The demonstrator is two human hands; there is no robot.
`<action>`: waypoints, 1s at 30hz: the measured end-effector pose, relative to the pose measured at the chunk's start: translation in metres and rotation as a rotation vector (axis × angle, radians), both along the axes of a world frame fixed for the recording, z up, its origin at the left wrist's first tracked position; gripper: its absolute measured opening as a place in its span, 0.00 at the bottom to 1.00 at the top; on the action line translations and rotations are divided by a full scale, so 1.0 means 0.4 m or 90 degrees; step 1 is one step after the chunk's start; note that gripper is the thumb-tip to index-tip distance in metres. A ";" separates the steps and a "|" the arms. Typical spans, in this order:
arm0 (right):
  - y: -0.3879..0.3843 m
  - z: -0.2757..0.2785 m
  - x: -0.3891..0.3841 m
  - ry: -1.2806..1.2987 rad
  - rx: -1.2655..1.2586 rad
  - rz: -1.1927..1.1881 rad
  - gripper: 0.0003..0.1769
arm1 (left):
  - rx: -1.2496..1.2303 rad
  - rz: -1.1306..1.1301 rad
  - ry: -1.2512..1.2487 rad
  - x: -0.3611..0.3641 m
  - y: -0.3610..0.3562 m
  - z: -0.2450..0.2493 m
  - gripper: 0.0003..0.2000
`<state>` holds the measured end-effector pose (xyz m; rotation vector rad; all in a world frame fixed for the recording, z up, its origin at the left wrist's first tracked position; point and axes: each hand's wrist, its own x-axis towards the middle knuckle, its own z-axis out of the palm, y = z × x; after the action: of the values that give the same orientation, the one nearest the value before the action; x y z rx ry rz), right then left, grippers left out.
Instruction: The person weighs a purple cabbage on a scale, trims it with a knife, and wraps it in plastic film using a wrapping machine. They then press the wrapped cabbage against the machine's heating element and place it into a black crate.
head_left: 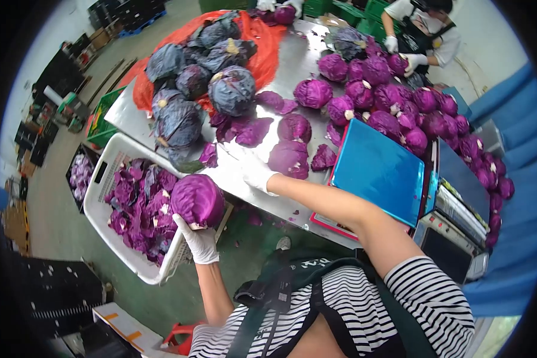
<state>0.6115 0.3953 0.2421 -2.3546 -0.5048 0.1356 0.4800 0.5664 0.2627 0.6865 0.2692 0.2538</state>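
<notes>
My left hand (198,238), in a white glove, grips a peeled red cabbage (197,200) from below and holds it over the near side of the white basket (93,200). My gloved right hand (253,169) is over the steel table (235,185) near its front edge, its fingers stretched towards the far left. Glare blurs its fingertips, and nothing shows in it. Loose purple leaves (250,130) lie just beyond it. Purple leaf scraps (138,209) fill much of the basket. A peeled cabbage (289,158) lies to the right of my right hand.
Unpeeled dark cabbages (232,90) sit partly on orange netting (268,53). Peeled cabbages (376,70) are heaped at the right. A blue-topped scale-like box (379,170) stands at the front edge. A co-worker (426,30) in white gloves handles cabbage across the table. Green crates (104,113) stand left.
</notes>
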 end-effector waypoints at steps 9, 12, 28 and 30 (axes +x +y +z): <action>-0.434 0.282 -0.260 0.020 0.502 -0.254 0.20 | 0.305 -0.403 -0.043 0.127 -0.297 0.177 0.42; -0.520 0.285 -0.385 0.009 0.529 -0.403 0.18 | 0.519 -0.450 -0.357 0.221 -0.487 0.154 0.45; -0.677 0.207 -1.004 0.056 0.492 -0.819 0.15 | 0.866 -0.456 -0.609 0.239 -0.773 0.201 0.55; -0.704 0.213 -1.072 0.060 0.492 -0.822 0.15 | 0.697 -0.487 -0.514 0.242 -0.738 0.249 0.53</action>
<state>0.1828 0.1137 0.3274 -1.4990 0.8947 -0.4606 0.5768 0.2712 0.3624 1.6212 -0.9803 -0.1047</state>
